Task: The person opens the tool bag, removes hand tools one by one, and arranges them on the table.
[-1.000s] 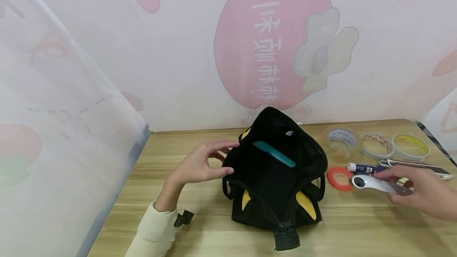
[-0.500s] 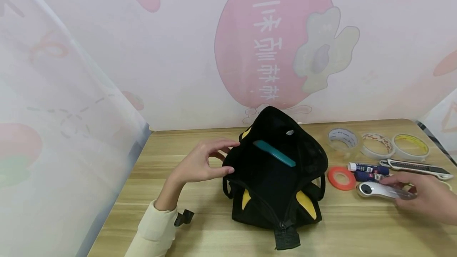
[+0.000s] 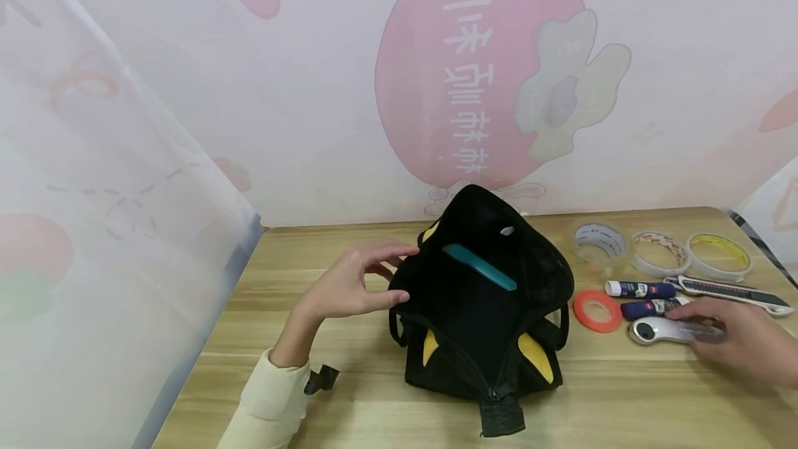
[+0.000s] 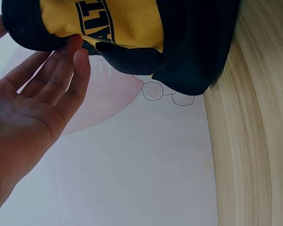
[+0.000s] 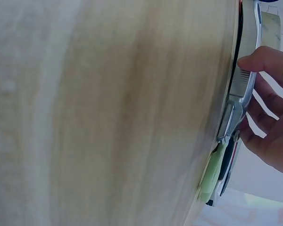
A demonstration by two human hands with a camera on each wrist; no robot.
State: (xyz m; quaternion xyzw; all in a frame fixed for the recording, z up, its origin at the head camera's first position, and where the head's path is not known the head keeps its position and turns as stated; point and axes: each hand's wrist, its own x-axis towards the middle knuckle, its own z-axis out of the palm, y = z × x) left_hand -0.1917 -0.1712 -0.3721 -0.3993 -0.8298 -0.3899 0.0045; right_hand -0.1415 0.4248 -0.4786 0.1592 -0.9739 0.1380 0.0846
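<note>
A black and yellow tool bag [image 3: 449, 374] stands with its mouth wide, a long teal object [image 3: 480, 267] inside. My left hand [image 3: 355, 286] holds the bag's left rim, thumb on the inner side. In the left wrist view, the fingers of the left hand [image 4: 35, 101] reach the bag's yellow side [image 4: 127, 23]. Low over the table at right, my right hand [image 3: 745, 335] holds a silver tool [image 3: 663, 330] with a rounded end and a dark spot. The right wrist view shows the thumb pressing the tool's ridged silver body [image 5: 244, 77], fingers on its far side.
Two blue glue sticks [image 3: 640, 289] lie just beyond the right hand, with a utility knife [image 3: 736, 291] behind. A red tape roll [image 3: 582, 309] sits right of the bag. Three more rolls, including a yellow-lined one [image 3: 720, 271], stand farther back. A light green object [image 5: 211, 174] lies past the tool.
My right hand has moved slightly right and lower with the silver tool, away from the red tape roll, uncovering the glue sticks and utility knife. The left hand stays on the bag.
</note>
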